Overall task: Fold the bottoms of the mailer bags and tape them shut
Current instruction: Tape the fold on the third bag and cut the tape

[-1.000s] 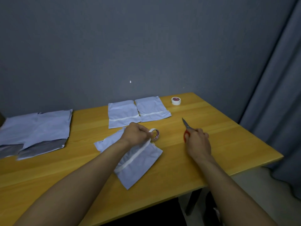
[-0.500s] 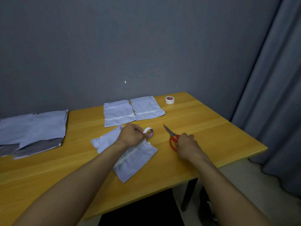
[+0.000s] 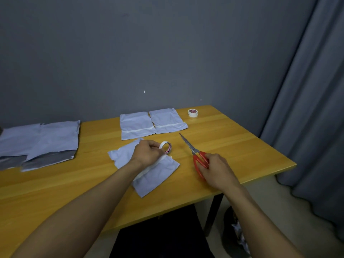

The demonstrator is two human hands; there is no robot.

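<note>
A white mailer bag (image 3: 158, 174) lies at an angle on the wooden table (image 3: 232, 146), a strip of white tape running across it. My left hand (image 3: 147, 153) rests on the bag and holds a small tape roll (image 3: 166, 147) upright at the strip's far end. My right hand (image 3: 217, 169) grips the red handles of a pair of scissors (image 3: 193, 151); their closed blades lie on the table and point away to the left. Two folded, taped mailer bags (image 3: 137, 125) (image 3: 167, 121) lie side by side farther back.
A second tape roll (image 3: 193, 113) sits near the table's far right corner. A stack of unfolded mailer bags (image 3: 41, 142) lies at the left. The grey wall stands behind the table, a curtain (image 3: 312, 108) hangs on the right.
My right hand has brought the scissors in toward the bag and lowered them onto the table. My left hand stays on the tape roll.
</note>
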